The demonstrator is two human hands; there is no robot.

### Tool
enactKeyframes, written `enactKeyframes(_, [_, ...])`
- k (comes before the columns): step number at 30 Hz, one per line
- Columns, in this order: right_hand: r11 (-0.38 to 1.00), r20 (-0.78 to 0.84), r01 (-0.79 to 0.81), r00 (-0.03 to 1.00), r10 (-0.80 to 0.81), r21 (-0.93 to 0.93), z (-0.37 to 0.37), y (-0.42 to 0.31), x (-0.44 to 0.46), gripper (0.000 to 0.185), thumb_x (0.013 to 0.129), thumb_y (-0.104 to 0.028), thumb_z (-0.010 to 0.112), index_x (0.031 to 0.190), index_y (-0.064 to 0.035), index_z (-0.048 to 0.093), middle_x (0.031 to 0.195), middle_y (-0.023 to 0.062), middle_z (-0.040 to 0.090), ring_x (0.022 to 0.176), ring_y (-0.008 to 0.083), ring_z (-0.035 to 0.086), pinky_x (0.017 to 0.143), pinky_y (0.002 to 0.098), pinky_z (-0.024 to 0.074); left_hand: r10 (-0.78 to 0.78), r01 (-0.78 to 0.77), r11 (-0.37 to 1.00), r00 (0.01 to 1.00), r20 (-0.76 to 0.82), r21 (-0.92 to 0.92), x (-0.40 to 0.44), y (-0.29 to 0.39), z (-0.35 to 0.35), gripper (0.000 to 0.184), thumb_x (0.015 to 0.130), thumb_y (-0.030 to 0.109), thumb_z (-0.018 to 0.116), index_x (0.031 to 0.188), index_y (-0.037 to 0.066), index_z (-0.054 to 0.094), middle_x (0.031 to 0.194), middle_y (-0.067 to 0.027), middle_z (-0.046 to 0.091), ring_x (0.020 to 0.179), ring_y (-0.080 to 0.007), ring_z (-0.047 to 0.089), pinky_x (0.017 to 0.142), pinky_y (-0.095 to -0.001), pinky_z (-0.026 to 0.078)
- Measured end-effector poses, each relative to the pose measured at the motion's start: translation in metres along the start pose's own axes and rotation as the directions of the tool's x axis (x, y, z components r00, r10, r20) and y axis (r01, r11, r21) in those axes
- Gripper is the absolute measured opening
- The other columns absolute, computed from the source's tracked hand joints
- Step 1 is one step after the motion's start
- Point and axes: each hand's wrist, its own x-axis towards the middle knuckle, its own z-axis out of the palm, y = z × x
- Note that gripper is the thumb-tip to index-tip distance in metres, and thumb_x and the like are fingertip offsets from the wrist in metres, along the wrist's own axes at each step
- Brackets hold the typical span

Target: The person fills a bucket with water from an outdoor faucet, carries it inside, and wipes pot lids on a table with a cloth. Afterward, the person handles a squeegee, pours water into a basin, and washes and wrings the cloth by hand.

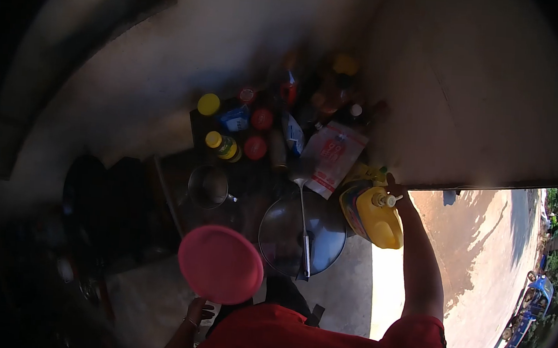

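Note:
Below the edge of a round pink plastic basin [221, 265], my left hand [199, 311] has its fingers closed at the rim. The basin's broad round face is turned toward me. My right arm reaches forward to a yellow oil jug [379, 220] with a pale cap. Beside that cap is my right hand [397, 186], a finger stretched out and the other fingers hard to make out in shadow. A wide pan with a glass-like lid [275, 229] lies between my arms, and a long-handled ladle [304, 224] rests across it.
A small saucepan [208, 187] stands left of the pan. Behind are a white bag with red print [333, 157], a yellow-capped bottle [223, 145], red-lidded jars [255, 148] and several other bottles against the wall. Sunlit ground [461, 251] and a blue vehicle [528, 314] lie outside at right.

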Motion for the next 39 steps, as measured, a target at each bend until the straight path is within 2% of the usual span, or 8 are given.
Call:
enactKeyframes(4, [0.978,0.118,-0.082,0.991,0.059,0.192,-0.013,-0.021,0.037,0.040,0.080,-0.017,0.051,0.119,-0.0142,0.043,0.085,0.0162,0.063,0.075,0.0334,0.062,0.061,0.0427,0.0484,-0.023,0.023,0.999,1.000,-0.013,0.041,-0.003,0.011,0.006,0.054,0.079,0.050,0.049,0.112,0.007,0.045,0.093,-0.0179,0.058,0.068,-0.0275,0.061,0.060,-0.0349,0.050])
enactKeyframes(8, [0.973,-0.057,0.136,0.987,-0.149,-0.189,-0.049,-0.047,0.046,0.020,0.077,-0.012,0.053,0.096,-0.0082,0.057,0.069,0.0049,0.062,0.063,0.0177,0.061,0.057,0.0302,0.0478,0.021,-0.021,1.000,1.000,0.010,0.005,-0.004,0.008,0.006,0.050,0.079,0.046,0.049,0.108,0.006,0.048,0.090,-0.0155,0.059,0.067,-0.0256,0.061,0.059,-0.0339,0.049])
enactKeyframes(12, [0.876,0.060,-0.219,0.975,0.215,0.429,-0.107,-0.073,0.049,0.019,0.074,-0.022,0.056,0.082,-0.0062,0.062,0.076,0.0145,0.061,0.074,0.0284,0.060,0.065,0.0375,0.0474,0.034,-0.035,0.999,0.999,0.003,0.026,-0.001,0.005,0.006,0.047,0.080,0.044,0.049,0.107,0.006,0.048,0.087,-0.0139,0.060,0.065,-0.0247,0.061,0.058,-0.0333,0.049])
enactKeyframes(16, [0.876,0.028,-0.258,0.962,0.270,0.407,-0.166,-0.103,0.055,0.025,0.072,-0.028,0.058,0.082,-0.0050,0.063,0.077,0.0143,0.060,0.073,0.0284,0.060,0.066,0.0363,0.0476,0.059,-0.060,0.998,0.998,0.006,0.022,0.006,-0.001,0.001,0.045,0.081,0.042,0.050,0.106,0.004,0.048,0.086,-0.0139,0.060,0.064,-0.0234,0.061,0.057,-0.0323,0.050])
enactKeyframes(24, [0.877,-0.295,-0.392,0.904,0.311,-0.278,-0.194,-0.133,0.077,0.021,0.073,-0.024,0.059,0.084,-0.0072,0.063,0.076,0.0144,0.060,0.077,0.0292,0.061,0.067,0.0402,0.0491,0.079,-0.079,0.996,0.997,0.000,-0.034,0.008,-0.004,0.004,0.040,0.083,0.037,0.051,0.104,0.002,0.048,0.086,-0.0138,0.059,0.065,-0.0231,0.060,0.056,-0.0317,0.050])
enactKeyframes(28, [0.918,-0.186,-0.282,0.954,0.236,-0.280,-0.182,-0.161,0.111,0.032,0.071,-0.027,0.063,0.096,-0.0074,0.059,0.085,0.0135,0.062,0.083,0.0291,0.061,0.071,0.0400,0.0493,0.051,-0.052,0.997,0.998,-0.035,-0.055,0.008,-0.002,0.006,0.037,0.082,0.032,0.053,0.103,0.002,0.048,0.085,-0.0133,0.059,0.065,-0.0239,0.061,0.056,-0.0316,0.050])
enactKeyframes(30, [0.932,0.253,-0.308,0.902,0.351,-0.193,-0.170,-0.170,0.135,0.043,0.069,-0.033,0.067,0.102,-0.0089,0.056,0.095,0.0139,0.061,0.089,0.0298,0.061,0.075,0.0400,0.0487,0.053,-0.057,0.994,0.997,-0.048,-0.093,0.009,-0.001,0.007,0.036,0.081,0.030,0.055,0.102,0.002,0.049,0.085,-0.0130,0.059,0.064,-0.0239,0.061,0.055,-0.0313,0.050])
enactKeyframes(39, [0.984,0.099,-0.091,0.989,0.106,-0.151,-0.127,-0.179,0.158,0.039,0.073,-0.040,0.062,0.095,-0.0080,0.060,0.093,0.0138,0.062,0.087,0.0299,0.060,0.076,0.0404,0.0467,0.069,-0.074,0.991,0.997,-0.046,-0.115,0.010,-0.007,0.007,0.035,0.080,0.030,0.058,0.097,0.001,0.050,0.082,-0.0132,0.060,0.062,-0.0242,0.062,0.053,-0.0306,0.052])
